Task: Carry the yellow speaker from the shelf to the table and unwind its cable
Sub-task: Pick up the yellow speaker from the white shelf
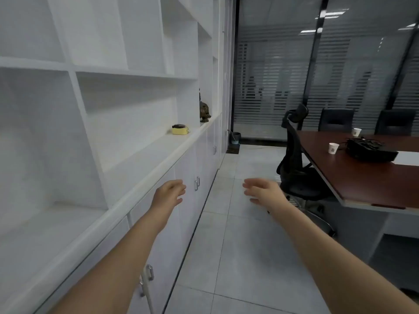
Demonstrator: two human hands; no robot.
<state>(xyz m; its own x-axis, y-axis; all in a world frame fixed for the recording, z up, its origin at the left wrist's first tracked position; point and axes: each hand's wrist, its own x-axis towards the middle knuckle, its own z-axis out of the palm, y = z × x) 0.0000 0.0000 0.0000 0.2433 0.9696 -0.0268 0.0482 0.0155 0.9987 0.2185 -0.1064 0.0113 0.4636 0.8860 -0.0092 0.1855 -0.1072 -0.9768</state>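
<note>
A small yellow speaker (180, 129) with a dark cable wound on top sits on the white shelf (145, 159) ledge, far ahead on the left. Both my arms reach forward at waist height. My left hand (169, 193) hangs in front of the lower cabinet doors, fingers loosely apart and empty. My right hand (260, 190) is over the tiled floor, also empty with fingers spread. Both hands are well short of the speaker. The dark red table (362, 177) stands to the right.
A bronze figurine (204, 111) stands on the shelf just beyond the speaker. A black office chair (294, 164) is at the table's near corner. On the table are two paper cups (333, 148) and a black device (369, 149). A bin (235, 137) sits by the glass wall.
</note>
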